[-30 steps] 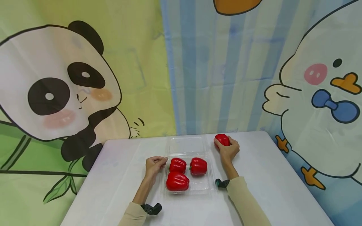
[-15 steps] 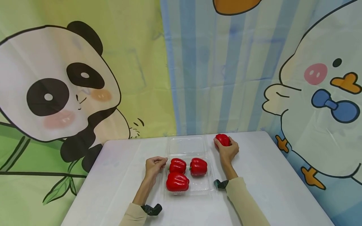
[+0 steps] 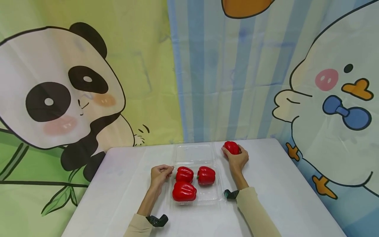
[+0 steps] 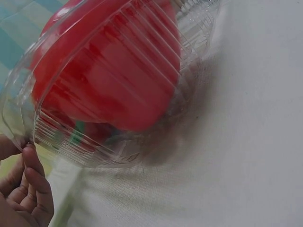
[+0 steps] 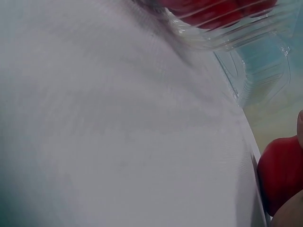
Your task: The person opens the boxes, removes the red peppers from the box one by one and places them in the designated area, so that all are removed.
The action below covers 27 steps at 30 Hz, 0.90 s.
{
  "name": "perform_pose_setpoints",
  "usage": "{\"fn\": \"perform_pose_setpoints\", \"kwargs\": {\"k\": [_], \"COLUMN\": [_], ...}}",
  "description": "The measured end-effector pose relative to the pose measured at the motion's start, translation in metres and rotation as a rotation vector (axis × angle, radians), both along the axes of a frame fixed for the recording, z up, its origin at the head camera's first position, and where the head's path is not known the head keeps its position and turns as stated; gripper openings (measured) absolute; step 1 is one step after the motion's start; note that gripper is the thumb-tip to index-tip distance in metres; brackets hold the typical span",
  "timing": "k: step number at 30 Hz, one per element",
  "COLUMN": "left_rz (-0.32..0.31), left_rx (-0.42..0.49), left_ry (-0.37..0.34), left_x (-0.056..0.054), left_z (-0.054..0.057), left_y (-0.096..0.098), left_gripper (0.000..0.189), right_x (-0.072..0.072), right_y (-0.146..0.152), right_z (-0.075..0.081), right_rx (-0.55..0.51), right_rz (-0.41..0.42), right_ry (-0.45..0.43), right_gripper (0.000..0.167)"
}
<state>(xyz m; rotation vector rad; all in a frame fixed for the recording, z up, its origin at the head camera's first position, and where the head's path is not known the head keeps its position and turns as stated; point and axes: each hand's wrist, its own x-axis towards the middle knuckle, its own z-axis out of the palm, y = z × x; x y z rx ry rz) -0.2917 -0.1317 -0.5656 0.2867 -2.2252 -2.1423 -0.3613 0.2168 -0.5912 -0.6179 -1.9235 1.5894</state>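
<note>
**Three in the box (image 3: 207, 195), one in your right hand (image 3: 238, 160)!**

And here you are, apparently partway through the work, by the look of the count. Reading the clock from the middle of the box in the head view, you are having three peppers sitting inside: the 10 o'clock pepper (image 3: 184, 174), the 2 o'clock pepper (image 3: 206, 175) and the 8 o'clock pepper (image 3: 184, 192). The floor is showing bare toward 4. The lid (image 3: 193, 153) is lying open at 12, so closing is not yet done. What is looking unsettled is the loose pepper (image 3: 231, 147), outside the box between 1 and 2 o'clock, near the far edge of the table (image 3: 266, 184).

Now to the hands! Your right hand, out at 2, is gripping that loose pepper, thumb on one side and fingers curling round the other; whether the pepper is resting on the table or hanging just above it, I cannot tell. Your left hand (image 3: 160, 175), over between 9 and 10, is pinching the clear rim between thumb and fingertip, the other fingers folding inward, and it is touching no pepper.
</note>
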Motion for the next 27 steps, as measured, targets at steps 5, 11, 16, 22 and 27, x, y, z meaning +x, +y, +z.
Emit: {"fn": "perform_pose_setpoints", "kwargs": {"k": [5, 11, 16, 22, 27], "left_rz": [0.0, 0.017, -0.015, 0.006, 0.014], "left_rx": [-0.001, -0.012, 0.002, -0.003, -0.013], "left_ry": [-0.001, -0.011, -0.024, -0.021, -0.019], "left_x": [0.001, 0.0, 0.001, 0.001, -0.001], "left_z": [0.0, -0.001, 0.006, 0.001, -0.001], "left_y": [0.0, 0.0, 0.0, 0.0, 0.0], "left_gripper": [0.023, 0.018, 0.021, 0.022, 0.019], "right_x": [0.004, 0.003, 0.005, 0.009, 0.012], "right_y": [0.0, 0.002, 0.005, 0.01, 0.012], "right_z": [-0.002, 0.0, 0.006, 0.012, 0.016], "right_rx": [-0.007, 0.004, 0.025, 0.061, 0.087], "right_rz": [0.005, -0.002, -0.017, -0.03, -0.049], "right_ry": [0.006, 0.046, 0.063, 0.073, 0.099], "right_gripper": [0.084, 0.083, 0.082, 0.08, 0.078]}}
